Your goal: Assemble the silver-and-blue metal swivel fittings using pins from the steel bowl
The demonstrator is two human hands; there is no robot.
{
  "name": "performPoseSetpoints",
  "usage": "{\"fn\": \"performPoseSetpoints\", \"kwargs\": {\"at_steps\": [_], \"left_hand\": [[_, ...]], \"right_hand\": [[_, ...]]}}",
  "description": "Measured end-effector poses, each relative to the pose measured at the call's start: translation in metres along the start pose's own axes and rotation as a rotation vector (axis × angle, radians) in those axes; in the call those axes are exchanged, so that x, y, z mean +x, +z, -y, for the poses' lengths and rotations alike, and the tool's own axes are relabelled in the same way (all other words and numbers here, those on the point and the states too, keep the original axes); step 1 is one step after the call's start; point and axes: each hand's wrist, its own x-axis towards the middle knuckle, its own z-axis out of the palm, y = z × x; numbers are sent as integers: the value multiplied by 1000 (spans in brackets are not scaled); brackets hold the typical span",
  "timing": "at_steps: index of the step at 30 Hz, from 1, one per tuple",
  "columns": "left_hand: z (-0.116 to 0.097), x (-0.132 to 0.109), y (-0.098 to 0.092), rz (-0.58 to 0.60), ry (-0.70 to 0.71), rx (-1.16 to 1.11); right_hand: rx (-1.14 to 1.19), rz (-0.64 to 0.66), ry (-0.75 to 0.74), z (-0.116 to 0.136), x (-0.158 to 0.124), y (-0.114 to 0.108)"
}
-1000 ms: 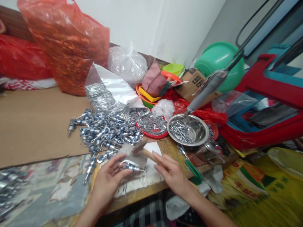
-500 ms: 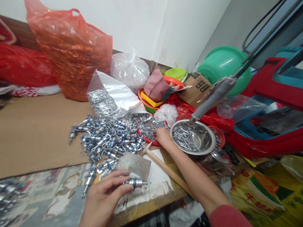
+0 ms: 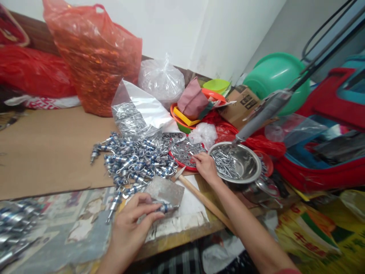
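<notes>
My left hand (image 3: 131, 224) pinches a small metal fitting with a blue band (image 3: 165, 207) and holds it over a grey metal block (image 3: 164, 190) at the bench's front edge. My right hand (image 3: 205, 166) reaches forward, fingers curled down at the rim of a red plate of small silvery parts (image 3: 184, 151). What those fingers hold is hidden. A heap of the same blue-banded fittings (image 3: 134, 161) lies just behind the left hand. A wooden-handled hammer (image 3: 203, 199) rests between my hands.
A steel bowl of metal pins (image 3: 235, 161) sits right of the red plate, a grey power tool (image 3: 264, 114) hanging above it. Behind are an open clear bag of parts (image 3: 134, 114), an orange-red bag (image 3: 94, 57), a green basin (image 3: 275, 74) and red crates (image 3: 327, 125).
My right hand left the hammer handle and went forward to the red plate of parts. My left hand kept the fitting and lowered it toward the metal block.
</notes>
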Motion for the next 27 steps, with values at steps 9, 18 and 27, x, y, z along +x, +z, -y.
{"fn": "performPoseSetpoints", "kwargs": {"at_steps": [9,18,27], "left_hand": [[-3,-1,8,-44,-174,-97],[-11,1,-2,37,-32,-122],[-22,8,-10,118,-193,-197]], "right_hand": [[851,241,-115,93,-87,-4],[925,277,-82,93,-94,-4],[328,-105,-955,70,-106,-14]]}}
